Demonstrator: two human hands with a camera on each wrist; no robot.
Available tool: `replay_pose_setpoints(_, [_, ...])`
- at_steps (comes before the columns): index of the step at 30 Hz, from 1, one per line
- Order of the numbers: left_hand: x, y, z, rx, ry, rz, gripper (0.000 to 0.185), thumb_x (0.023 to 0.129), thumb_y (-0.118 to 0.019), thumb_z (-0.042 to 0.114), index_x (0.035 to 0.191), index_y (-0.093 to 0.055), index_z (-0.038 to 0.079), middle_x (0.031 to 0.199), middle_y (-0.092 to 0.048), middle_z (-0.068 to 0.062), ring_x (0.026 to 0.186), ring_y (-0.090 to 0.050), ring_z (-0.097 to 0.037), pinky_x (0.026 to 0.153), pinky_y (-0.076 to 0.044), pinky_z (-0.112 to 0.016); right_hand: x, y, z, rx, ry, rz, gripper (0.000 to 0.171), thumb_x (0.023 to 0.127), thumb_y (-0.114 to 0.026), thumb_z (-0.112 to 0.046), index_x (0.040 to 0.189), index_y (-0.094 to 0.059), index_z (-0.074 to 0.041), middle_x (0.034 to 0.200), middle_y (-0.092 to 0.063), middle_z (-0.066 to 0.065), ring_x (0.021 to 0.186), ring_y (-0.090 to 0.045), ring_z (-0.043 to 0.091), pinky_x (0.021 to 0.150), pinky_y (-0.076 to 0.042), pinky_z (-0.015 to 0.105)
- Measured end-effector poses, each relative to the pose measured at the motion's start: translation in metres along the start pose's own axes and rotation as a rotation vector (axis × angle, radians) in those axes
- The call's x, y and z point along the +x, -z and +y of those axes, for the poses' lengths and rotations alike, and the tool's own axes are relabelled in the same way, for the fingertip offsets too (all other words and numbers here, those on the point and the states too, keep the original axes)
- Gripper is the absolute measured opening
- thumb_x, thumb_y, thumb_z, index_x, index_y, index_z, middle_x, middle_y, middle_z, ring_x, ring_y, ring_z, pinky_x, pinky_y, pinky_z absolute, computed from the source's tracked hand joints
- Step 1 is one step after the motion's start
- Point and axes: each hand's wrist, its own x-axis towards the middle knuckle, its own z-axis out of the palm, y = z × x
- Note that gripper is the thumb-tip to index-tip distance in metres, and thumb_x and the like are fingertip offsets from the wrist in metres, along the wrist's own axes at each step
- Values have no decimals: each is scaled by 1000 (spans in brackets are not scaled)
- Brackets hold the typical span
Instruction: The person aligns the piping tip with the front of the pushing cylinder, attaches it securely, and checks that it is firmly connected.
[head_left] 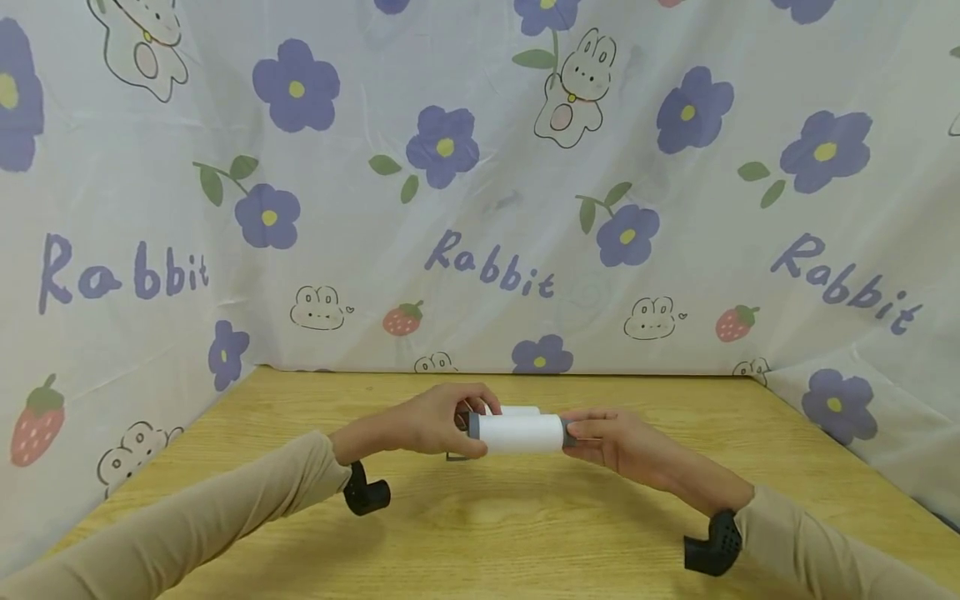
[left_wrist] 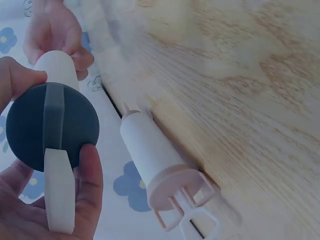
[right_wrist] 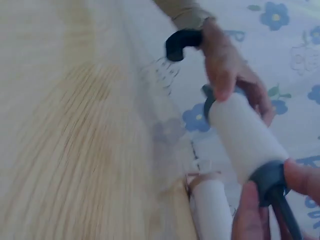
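Observation:
A white syringe-like cylinder (head_left: 521, 434) with dark grey ends is held level above the table, between both hands. My left hand (head_left: 442, 419) grips its left end; the left wrist view shows a round dark cap (left_wrist: 22, 130) there with a raised ridge and a white handle-like piece (left_wrist: 60, 192). At the other end my right hand (head_left: 622, 446) pinches the grey end, from which a dark nozzle (right_wrist: 286, 215) sticks out in the right wrist view. A second syringe-like cylinder (left_wrist: 150, 147), white with pinkish ends and a pale plunger handle, lies behind on the table.
The wooden table (head_left: 450, 533) reaches back to a printed cloth (head_left: 480, 208) that hangs behind and at both sides. Black wrist devices (head_left: 367, 492) are worn on both forearms. The second cylinder lies near the table's far edge.

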Motion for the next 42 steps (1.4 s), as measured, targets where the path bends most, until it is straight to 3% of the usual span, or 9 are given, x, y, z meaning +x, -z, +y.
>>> replay_pose_setpoints(5, [-1, -1, 0, 4, -14, 0, 36, 71, -72, 22, 101, -54, 30, 102, -56, -3, 86, -56, -16, 72, -49, -28, 0, -1, 0, 54, -131, 21, 44, 89, -55, -20, 125, -44, 2, 108, -56, 11, 101, -59, 22, 95, -44, 32])
replay_pose_setpoints(14, [1, -3, 2, 12, -8, -17, 36, 71, -72, 23, 102, -53, 31, 101, -56, 0, 86, -57, -15, 71, -50, -27, 1, -3, -1, -96, -167, 7, 51, 91, -48, -37, 126, -39, -1, 86, -59, 6, 75, -63, 13, 83, -52, 34])
replay_pose_setpoints(20, [2, -2, 0, 0, 7, -19, 37, 72, -72, 24, 103, -52, 31, 102, -55, 0, 88, -57, -15, 72, -50, -27, 1, -5, -4, -211, -111, -10, 55, 93, -38, -48, 122, -40, -1, 86, -57, 7, 76, -61, 16, 81, -51, 45])
replay_pose_setpoints(26, [0, 1, -1, -36, 6, -37, 37, 73, -71, 25, 104, -53, 30, 103, -56, -1, 89, -57, -17, 72, -51, -28, 1, -5, -8, -221, -41, 20, 47, 95, -36, -41, 123, -35, -3, 113, -46, 12, 98, -57, 24, 92, -45, 48])
replay_pose_setpoints(30, [0, 4, -1, -51, 5, -46, 36, 73, -71, 26, 104, -53, 31, 104, -57, -2, 89, -58, -17, 71, -51, -29, -2, -3, -8, -273, 125, 88, 35, 94, -45, -25, 122, -36, -4, 120, -44, 12, 109, -51, 20, 95, -44, 36])
replay_pose_setpoints(34, [1, 5, 0, -59, -6, -45, 36, 73, -71, 26, 104, -53, 31, 105, -57, -2, 90, -58, -17, 71, -51, -30, -5, -1, -6, -439, 324, 46, 36, 87, -58, -11, 117, -45, 2, 120, -51, 11, 110, -53, 20, 88, -48, 30])
replay_pose_setpoints(36, [1, 5, 0, -57, -12, -45, 37, 73, -71, 26, 104, -53, 32, 104, -56, -1, 90, -58, -17, 71, -51, -30, -6, 0, -5, -493, 372, 7, 33, 84, -61, -9, 113, -50, 4, 117, -54, 9, 108, -55, 20, 84, -51, 32])
replay_pose_setpoints(42, [1, 4, 0, -23, -13, -37, 37, 72, -72, 27, 103, -53, 33, 104, -56, 0, 89, -58, -15, 73, -51, -28, -4, -1, -1, -486, 321, 48, 29, 80, -66, -11, 106, -58, -2, 110, -59, 3, 99, -59, 20, 82, -52, 34])
